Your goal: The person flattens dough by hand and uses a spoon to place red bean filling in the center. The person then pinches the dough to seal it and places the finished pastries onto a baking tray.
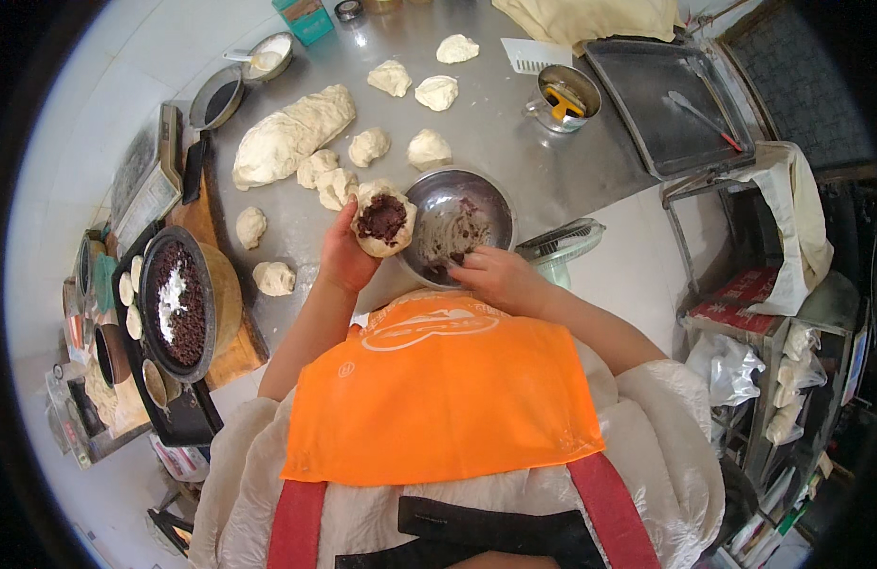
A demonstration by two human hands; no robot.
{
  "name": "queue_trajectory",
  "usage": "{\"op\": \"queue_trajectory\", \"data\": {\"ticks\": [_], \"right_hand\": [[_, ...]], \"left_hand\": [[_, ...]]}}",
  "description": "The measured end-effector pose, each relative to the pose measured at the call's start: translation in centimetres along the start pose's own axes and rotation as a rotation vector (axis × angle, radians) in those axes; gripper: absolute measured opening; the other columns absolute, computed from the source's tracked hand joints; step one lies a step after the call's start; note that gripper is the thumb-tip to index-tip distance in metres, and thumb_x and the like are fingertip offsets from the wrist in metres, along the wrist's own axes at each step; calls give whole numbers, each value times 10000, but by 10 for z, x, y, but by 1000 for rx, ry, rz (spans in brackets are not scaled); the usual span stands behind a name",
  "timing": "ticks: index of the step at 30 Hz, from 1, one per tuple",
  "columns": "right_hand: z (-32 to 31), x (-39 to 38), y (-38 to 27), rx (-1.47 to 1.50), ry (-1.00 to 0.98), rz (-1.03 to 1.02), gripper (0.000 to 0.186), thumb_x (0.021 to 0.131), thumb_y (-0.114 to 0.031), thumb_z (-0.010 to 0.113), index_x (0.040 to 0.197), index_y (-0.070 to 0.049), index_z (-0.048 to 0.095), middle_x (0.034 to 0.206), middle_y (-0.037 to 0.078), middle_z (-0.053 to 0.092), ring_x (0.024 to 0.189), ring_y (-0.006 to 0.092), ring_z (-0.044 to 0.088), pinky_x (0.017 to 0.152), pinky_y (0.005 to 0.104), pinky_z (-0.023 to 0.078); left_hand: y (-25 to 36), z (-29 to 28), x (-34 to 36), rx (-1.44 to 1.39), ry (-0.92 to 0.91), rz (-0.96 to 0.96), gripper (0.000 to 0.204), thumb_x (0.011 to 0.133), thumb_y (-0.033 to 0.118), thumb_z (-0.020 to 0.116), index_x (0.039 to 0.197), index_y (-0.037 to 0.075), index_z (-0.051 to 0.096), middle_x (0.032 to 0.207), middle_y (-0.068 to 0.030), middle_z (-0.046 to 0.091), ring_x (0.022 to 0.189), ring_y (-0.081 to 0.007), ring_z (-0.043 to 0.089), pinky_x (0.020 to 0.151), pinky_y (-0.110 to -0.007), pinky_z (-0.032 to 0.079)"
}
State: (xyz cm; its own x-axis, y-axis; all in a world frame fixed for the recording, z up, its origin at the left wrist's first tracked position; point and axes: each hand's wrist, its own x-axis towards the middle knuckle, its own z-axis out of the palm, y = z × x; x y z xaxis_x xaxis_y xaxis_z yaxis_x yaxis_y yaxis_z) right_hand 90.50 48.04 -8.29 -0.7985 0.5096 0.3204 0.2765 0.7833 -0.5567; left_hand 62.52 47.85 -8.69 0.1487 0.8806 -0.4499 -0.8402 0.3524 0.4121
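Note:
My left hand (347, 254) is closed around a cupped piece of dough (382, 219), whose hollow holds dark reddish-brown filling. Just right of it sits a steel bowl (436, 194), its inside smeared with the same filling and a small clump on the far wall. My right hand (498, 277) reaches over the bowl's near right rim with curled fingers. What those fingers hold, if anything, is hidden. Several small dough lumps (368, 147) lie beyond my hands, next to a large dough mass (294, 136).
At left stands a big pan of dark filling (184, 299) topped with white powder. A metal cup (563, 99) with a yellow-handled tool and a white scraper (536, 55) are far right of the bowl. Beyond them lies a black tray (661, 114) holding a red-handled brush.

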Motion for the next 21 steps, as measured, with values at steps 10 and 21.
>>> {"op": "queue_trajectory", "data": {"ticks": [10, 21], "right_hand": [[-16, -56, 10, 809, 180, 835, 164, 882, -100, 657, 1002, -4, 716, 833, 52, 661, 696, 153, 600, 640, 278, 494], [-37, -23, -19, 1194, 572, 931, 248, 914, -61, 628, 1141, 32, 660, 868, 87, 675, 732, 139, 602, 646, 293, 508]], "left_hand": [[-11, 5, -8, 59, 3, -38, 484, 988, 374, 485, 1321, 23, 494, 1289, -149, 581, 1180, -297, 573, 1015, -467, 461], [-26, 9, -5, 33, -42, -116, 461, 983, 364, 495, 1305, 35, 514, 1275, -144, 592, 1164, -290, 586, 993, -466, 477]]}}
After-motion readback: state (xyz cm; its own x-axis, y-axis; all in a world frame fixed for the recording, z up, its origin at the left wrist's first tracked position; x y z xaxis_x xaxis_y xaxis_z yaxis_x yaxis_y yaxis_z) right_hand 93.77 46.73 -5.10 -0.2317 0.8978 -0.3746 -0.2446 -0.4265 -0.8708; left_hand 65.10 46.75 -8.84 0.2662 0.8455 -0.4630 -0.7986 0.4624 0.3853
